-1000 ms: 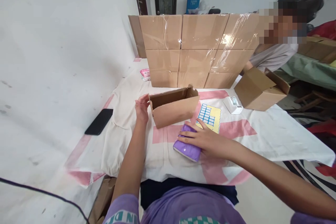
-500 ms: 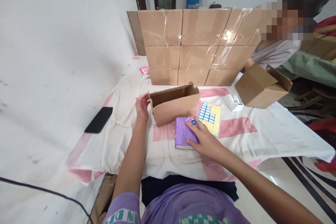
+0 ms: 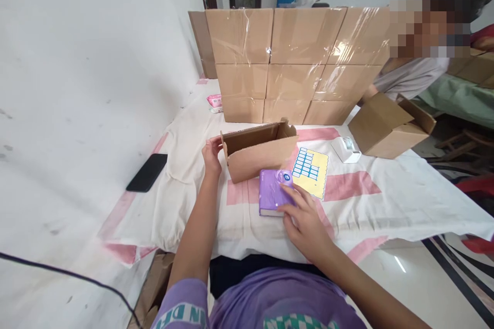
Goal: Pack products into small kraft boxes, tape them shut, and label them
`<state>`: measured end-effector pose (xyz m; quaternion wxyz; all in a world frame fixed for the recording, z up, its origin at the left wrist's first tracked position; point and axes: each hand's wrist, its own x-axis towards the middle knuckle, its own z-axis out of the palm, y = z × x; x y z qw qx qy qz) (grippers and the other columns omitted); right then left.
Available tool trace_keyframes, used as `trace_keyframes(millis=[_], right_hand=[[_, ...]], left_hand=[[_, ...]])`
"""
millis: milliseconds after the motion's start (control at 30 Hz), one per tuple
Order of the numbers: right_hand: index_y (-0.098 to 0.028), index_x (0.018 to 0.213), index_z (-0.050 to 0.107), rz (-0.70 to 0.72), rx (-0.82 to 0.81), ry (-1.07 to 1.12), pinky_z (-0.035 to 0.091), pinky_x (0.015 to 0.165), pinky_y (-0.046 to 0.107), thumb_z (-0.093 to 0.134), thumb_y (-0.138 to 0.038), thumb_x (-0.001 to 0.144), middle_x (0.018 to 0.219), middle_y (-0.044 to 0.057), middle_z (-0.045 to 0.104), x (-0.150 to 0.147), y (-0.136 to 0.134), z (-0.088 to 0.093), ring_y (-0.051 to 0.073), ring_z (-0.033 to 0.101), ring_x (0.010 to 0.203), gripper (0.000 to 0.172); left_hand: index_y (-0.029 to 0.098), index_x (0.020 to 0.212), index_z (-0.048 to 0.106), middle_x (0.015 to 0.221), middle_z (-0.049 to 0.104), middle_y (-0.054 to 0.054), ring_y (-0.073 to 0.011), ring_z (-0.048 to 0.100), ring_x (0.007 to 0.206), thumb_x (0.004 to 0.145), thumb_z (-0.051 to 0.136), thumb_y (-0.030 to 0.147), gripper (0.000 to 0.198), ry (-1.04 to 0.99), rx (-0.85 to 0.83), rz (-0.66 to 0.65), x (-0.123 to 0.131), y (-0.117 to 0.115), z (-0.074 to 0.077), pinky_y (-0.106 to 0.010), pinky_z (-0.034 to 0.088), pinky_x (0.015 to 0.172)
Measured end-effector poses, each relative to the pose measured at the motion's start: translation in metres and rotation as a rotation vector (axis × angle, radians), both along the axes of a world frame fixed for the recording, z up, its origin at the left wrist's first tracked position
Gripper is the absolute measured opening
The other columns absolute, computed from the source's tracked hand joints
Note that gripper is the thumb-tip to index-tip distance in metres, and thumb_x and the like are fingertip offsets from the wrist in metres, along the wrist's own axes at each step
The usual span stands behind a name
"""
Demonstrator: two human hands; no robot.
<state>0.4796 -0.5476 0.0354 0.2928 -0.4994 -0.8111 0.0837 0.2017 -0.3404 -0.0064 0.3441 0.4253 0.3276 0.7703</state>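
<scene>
An uncovered, narrow cardboard box (image 3: 262,157) stands on the cloth-covered table, its long side towards me. At the box's left end, my left hand (image 3: 212,157) is closed on the edge, though some of its fingers are hidden. In front of the box lies a purple tissue pack (image 3: 272,190), white along its near side. My right hand (image 3: 306,221) is at the pack's right side with fingers apart, fingertips at its top and right edge, not wrapped round it. A yellow card with blue-outlined labels (image 3: 319,175) lies flat to the pack's right.
Taped cardboard boxes (image 3: 295,82) form a wall at the back. A white small box (image 3: 346,150) and an open-flapped carton (image 3: 389,131) stand right, near another person (image 3: 409,77). A black phone (image 3: 147,172) lies left; a pink packet (image 3: 215,102) sits behind.
My right hand has drawn back towards me and lies less far over the tissue pack. My left hand stays at the box's end. The view has shifted slightly.
</scene>
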Motion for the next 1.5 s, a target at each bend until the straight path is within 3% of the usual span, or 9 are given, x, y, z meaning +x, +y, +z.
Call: trace_keyframes(millis=[233, 367, 533, 733, 900, 1033, 1133, 1300, 1500], right_hand=[[-0.010, 0.157, 0.033, -0.455, -0.273, -0.220, 0.044, 0.099, 0.063, 0.055, -0.053, 0.093, 0.158, 0.029, 0.034, -0.038, 0.036, 0.011, 0.046, 0.047, 0.133, 0.080], [-0.021, 0.164, 0.014, -0.461, -0.328, -0.322, 0.043, 0.094, 0.065, 0.067, -0.056, 0.082, 0.165, 0.028, 0.018, -0.057, 0.046, 0.016, 0.049, 0.046, 0.131, 0.104], [-0.027, 0.164, 0.019, -0.349, -0.301, -0.417, 0.041, 0.096, 0.064, 0.067, -0.030, 0.077, 0.166, 0.024, 0.020, -0.064, 0.040, 0.022, 0.050, 0.035, 0.139, 0.099], [-0.018, 0.163, 0.024, -0.308, -0.479, -0.247, 0.042, 0.099, 0.064, 0.071, -0.031, 0.073, 0.161, 0.028, 0.027, -0.038, 0.047, 0.031, 0.050, 0.042, 0.135, 0.102], [-0.024, 0.161, 0.029, 0.060, -0.620, 0.336, 0.032, 0.118, 0.054, 0.076, -0.039, 0.072, 0.164, 0.013, 0.033, 0.023, 0.050, 0.067, 0.037, 0.034, 0.148, 0.101], [-0.035, 0.159, 0.032, 0.222, -0.531, 0.830, 0.056, 0.089, 0.044, 0.079, -0.038, 0.069, 0.157, 0.007, 0.044, 0.053, 0.049, 0.112, 0.035, 0.056, 0.128, 0.102], [-0.040, 0.161, 0.022, 0.406, -0.436, 1.063, 0.054, 0.061, 0.030, 0.077, -0.031, 0.067, 0.141, 0.004, 0.058, 0.055, 0.064, 0.142, 0.024, 0.067, 0.095, 0.109], [-0.035, 0.162, 0.015, 0.735, -0.682, 0.797, 0.053, 0.064, 0.027, 0.069, -0.018, 0.062, 0.136, 0.005, 0.060, 0.032, 0.117, 0.171, 0.020, 0.066, 0.088, 0.115], [-0.023, 0.162, 0.016, 0.604, -0.757, 0.584, 0.054, 0.070, 0.031, 0.051, -0.022, 0.061, 0.135, 0.010, 0.061, -0.001, 0.153, 0.175, 0.023, 0.067, 0.091, 0.107]], left_hand=[[0.020, 0.107, 0.071, 0.109, 0.075, -0.012, -0.0245, 0.070, 0.103, 0.094, 0.039, 0.068, 0.059, 0.128, 0.044, 0.082, 0.001, -0.010, 0.012, -0.036, 0.055, 0.082], [0.026, 0.126, 0.063, 0.133, 0.066, -0.012, -0.0255, 0.064, 0.120, 0.095, 0.038, 0.067, 0.057, 0.280, 0.099, 0.100, 0.006, -0.020, 0.022, -0.037, 0.054, 0.091], [0.029, 0.140, 0.053, 0.154, 0.047, -0.012, -0.0270, 0.051, 0.137, 0.096, 0.034, 0.068, 0.062, 0.473, 0.207, 0.159, 0.009, -0.031, 0.035, -0.042, 0.048, 0.104], [0.027, 0.095, 0.073, 0.108, 0.074, -0.005, -0.0242, 0.065, 0.112, 0.095, 0.055, 0.050, 0.030, 0.818, 0.341, 0.237, 0.013, -0.067, 0.101, -0.048, 0.035, 0.113], [0.022, 0.117, 0.064, 0.098, 0.076, -0.006, -0.0267, 0.069, 0.094, 0.088, 0.066, 0.037, 0.032, 1.617, 0.150, 0.260, 0.040, -0.107, 0.149, -0.055, 0.031, 0.112], [0.019, 0.095, 0.062, 0.072, 0.069, -0.002, -0.0221, 0.066, 0.074, 0.089, 0.051, 0.011, 0.015, 1.867, 0.051, 0.269, 0.051, -0.117, 0.144, -0.050, 0.037, 0.108], [0.021, 0.093, 0.060, 0.066, 0.065, 0.002, -0.0172, 0.061, 0.063, 0.090, 0.045, 0.006, 0.022, 1.905, 0.085, 0.234, 0.046, -0.120, 0.136, -0.043, 0.042, 0.103], [0.024, 0.100, 0.061, 0.074, 0.068, 0.004, -0.0149, 0.065, 0.071, 0.090, 0.045, 0.003, 0.028, 1.931, 0.189, 0.130, 0.037, -0.127, 0.134, -0.039, 0.039, 0.107], [0.026, 0.102, 0.060, 0.082, 0.069, 0.004, -0.0154, 0.067, 0.081, 0.090, 0.043, 0.002, 0.032, 1.832, 0.260, 0.003, 0.027, -0.135, 0.130, -0.042, 0.035, 0.111]])
